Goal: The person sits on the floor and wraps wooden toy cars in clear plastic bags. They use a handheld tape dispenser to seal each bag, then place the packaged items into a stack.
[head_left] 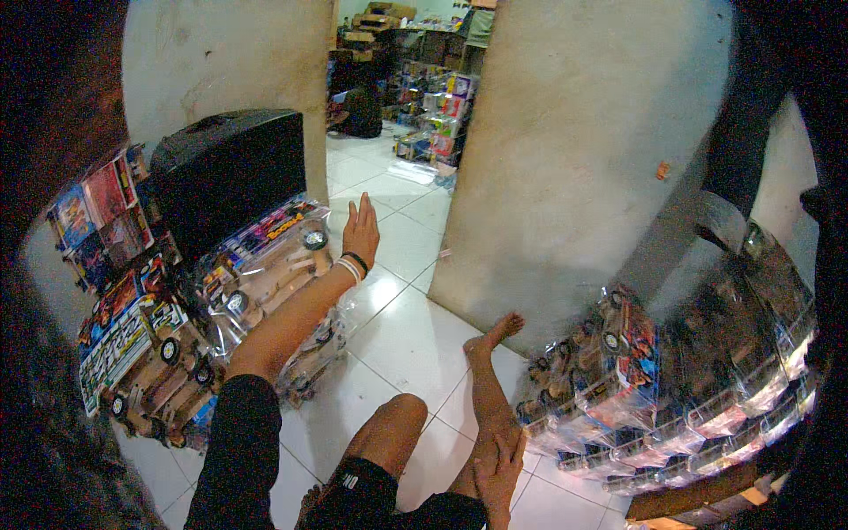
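Note:
My left hand is stretched out ahead with its fingers straight and nothing in them. Dark bands circle its wrist, along with a white one. Beside that arm lies a clear-wrapped pack of brown toy cars with black wheels and a colourful printed card. Further left is another pack of toy cars, partly under a green and white printed card. My right hand rests on my right lower leg, fingers spread and lying on the skin, holding nothing.
A big black boxy object stands behind the left packs. More wrapped toys are stacked along the right wall. Through the doorway, a person in dark clothes sits on the white tiled floor near a stack of goods.

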Available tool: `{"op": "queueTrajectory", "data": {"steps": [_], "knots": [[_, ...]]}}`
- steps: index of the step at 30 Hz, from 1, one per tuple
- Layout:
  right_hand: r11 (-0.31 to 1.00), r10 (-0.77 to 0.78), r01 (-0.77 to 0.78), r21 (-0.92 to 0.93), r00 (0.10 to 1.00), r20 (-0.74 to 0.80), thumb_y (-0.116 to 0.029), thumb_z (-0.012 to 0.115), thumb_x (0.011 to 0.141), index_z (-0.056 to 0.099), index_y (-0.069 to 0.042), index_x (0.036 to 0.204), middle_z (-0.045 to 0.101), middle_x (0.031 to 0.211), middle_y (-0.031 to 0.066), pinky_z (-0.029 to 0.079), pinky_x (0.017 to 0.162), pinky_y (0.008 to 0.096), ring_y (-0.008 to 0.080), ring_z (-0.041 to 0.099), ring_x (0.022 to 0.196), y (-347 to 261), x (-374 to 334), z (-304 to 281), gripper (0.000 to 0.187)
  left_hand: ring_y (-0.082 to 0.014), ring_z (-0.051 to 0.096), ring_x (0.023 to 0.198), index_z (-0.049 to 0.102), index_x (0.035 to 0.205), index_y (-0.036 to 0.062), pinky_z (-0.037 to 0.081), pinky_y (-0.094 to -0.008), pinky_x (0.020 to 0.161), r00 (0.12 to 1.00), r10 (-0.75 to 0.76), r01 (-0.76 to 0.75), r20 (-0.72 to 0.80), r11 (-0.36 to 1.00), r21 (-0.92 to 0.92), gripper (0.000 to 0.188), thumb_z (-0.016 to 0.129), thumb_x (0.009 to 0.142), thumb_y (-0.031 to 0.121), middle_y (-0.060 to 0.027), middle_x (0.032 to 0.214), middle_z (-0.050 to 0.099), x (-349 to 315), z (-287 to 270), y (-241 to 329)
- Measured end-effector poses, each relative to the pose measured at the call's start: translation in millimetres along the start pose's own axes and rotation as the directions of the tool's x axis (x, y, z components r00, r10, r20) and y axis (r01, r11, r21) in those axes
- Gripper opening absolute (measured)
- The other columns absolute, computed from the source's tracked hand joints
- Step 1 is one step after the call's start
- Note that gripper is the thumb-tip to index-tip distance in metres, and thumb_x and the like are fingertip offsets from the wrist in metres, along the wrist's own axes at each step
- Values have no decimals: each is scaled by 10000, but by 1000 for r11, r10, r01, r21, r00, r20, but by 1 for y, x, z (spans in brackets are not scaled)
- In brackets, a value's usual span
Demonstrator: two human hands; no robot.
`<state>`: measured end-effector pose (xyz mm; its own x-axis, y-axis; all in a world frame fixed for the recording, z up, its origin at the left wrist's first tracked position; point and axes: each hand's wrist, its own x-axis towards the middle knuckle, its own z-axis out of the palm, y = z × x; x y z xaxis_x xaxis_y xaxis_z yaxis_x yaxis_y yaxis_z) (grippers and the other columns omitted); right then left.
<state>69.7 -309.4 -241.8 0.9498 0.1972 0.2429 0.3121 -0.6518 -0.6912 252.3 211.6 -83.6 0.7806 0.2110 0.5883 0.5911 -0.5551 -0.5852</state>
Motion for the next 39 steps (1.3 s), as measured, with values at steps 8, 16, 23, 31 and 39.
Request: {"op": "queueTrajectory", "data": {"steps": [8, 16, 23, 31, 39], "knots": [[944, 235, -240, 227, 971, 51, -308, 756, 853, 565, -133, 1466, 231, 1663, 301, 296, 1231, 536, 499, 280, 1514, -16, -12, -7, 666, -315, 746, 940, 768, 953, 151, 402, -578, 1072, 988, 87, -19, 125, 886, -463, 159, 623, 900, 114, -112, 986, 760, 61, 6, -74], [994, -81, 87, 66, 993, -85, -267, 769, 852, 544, -130, 1477, 217, 1676, 281, 316, 1231, 521, 493, 282, 1516, 16, -7, -2, 678, -377, 707, 779, 708, 1135, 125, 548, -505, 694, 677, -221, -171, -701, 880, -443, 196, 561, 1016, 178, -144, 865, 729, 94, -158, -381], [980, 77, -85, 179, 996, 48, -294, 765, 891, 552, -62, 1448, 472, 1523, 278, 361, 1194, 492, 457, 437, 1429, -65, -3, -32, 640, -162, 514, 506, 657, 699, 49, 405, -344, 520, 515, -297, -413, -804, 736, -537, 386, 601, 1040, 220, -102, 582, 569, 90, -315, -380], [868, -63, -182, 462, 883, 466, -454, 667, 982, 640, -32, 1293, 725, 1114, 176, 594, 751, 381, 321, 752, 872, -205, -79, -132, 524, -198, 536, 450, 639, 637, -5, 434, -375, 492, 770, -73, -561, -634, 395, -727, 438, 623, 998, 242, -96, 513, 574, 76, -375, -208], [964, 146, -59, -258, 931, 334, -413, 600, 985, 716, -125, 761, 666, 611, 142, 491, 497, 470, 336, 672, 541, -158, -118, -141, 383, -91, 579, 520, 654, 767, 29, 426, -270, 468, 948, 151, -230, -279, -282, -932, 467, 618, 1030, 413, 6, 554, 526, 42, -338, -121]]}}
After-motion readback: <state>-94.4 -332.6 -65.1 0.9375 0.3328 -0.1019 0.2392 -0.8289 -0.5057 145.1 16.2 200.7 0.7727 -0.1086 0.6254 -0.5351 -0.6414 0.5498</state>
